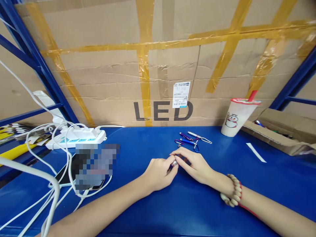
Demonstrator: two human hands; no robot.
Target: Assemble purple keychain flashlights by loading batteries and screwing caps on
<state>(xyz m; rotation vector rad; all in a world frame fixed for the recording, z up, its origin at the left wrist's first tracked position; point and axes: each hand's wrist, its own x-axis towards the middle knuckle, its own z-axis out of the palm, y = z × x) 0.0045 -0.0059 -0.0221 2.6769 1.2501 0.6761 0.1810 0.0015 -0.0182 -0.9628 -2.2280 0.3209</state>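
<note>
My left hand (pixel 160 172) is closed around a small flashlight (pixel 174 163), whose silver end shows between thumb and forefinger. Most of its purplish body is hidden inside the fingers. My right hand (pixel 194 163) reaches in from the other side, thumb and forefinger closed at the silver end. Just beyond my hands, several similar keychain flashlights lie together on the blue table (pixel 197 210): a blue flashlight (pixel 188 142) with a carabiner clip, a purple flashlight (pixel 185 135) and a silver flashlight (pixel 194 135) with a wire clip.
A cup (pixel 234 118) with a red straw stands at back right, beside an open cardboard box (pixel 276 138) and a paper strip (pixel 256 153). On the left are a power strip (pixel 81 143), white cables and phones (pixel 66 171). A large carton (pixel 111 82) forms the back.
</note>
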